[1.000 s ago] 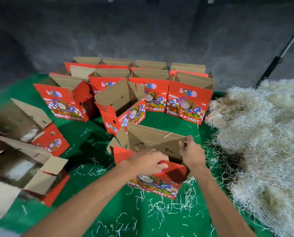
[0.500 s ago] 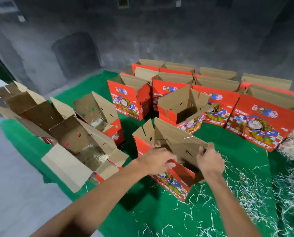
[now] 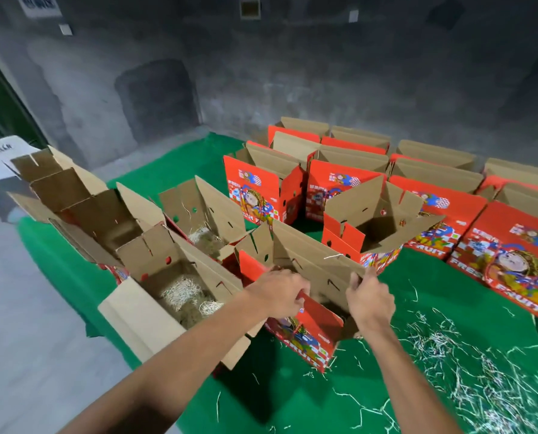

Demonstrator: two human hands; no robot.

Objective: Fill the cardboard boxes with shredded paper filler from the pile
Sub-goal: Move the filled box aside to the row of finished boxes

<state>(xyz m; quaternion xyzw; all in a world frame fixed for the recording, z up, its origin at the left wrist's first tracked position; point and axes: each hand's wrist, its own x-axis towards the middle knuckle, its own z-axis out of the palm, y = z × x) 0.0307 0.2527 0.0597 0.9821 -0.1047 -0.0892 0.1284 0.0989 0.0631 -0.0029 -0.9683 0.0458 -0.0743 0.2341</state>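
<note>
An open red fruit box (image 3: pixel 305 336) with brown flaps stands on the green cloth just in front of me. My left hand (image 3: pixel 277 294) grips its near red wall at the rim. My right hand (image 3: pixel 369 297) pinches the edge of its brown right flap. To the left, two open boxes (image 3: pixel 167 274) hold small wads of shredded paper filler (image 3: pixel 183 292). Loose shreds (image 3: pixel 468 364) are scattered on the cloth at right. The filler pile itself is out of view.
Several upright red boxes (image 3: pixel 349 183) stand in rows behind, one tilted open box (image 3: pixel 383 227) nearest. A green cloth (image 3: pixel 292 402) covers the floor; bare grey concrete (image 3: pixel 26 308) lies left. A dark wall rises behind.
The view has swung left, so the filler pile left the frame and the boxes at left came into sight. Both hands keep their hold on the box, now closer to the left boxes.
</note>
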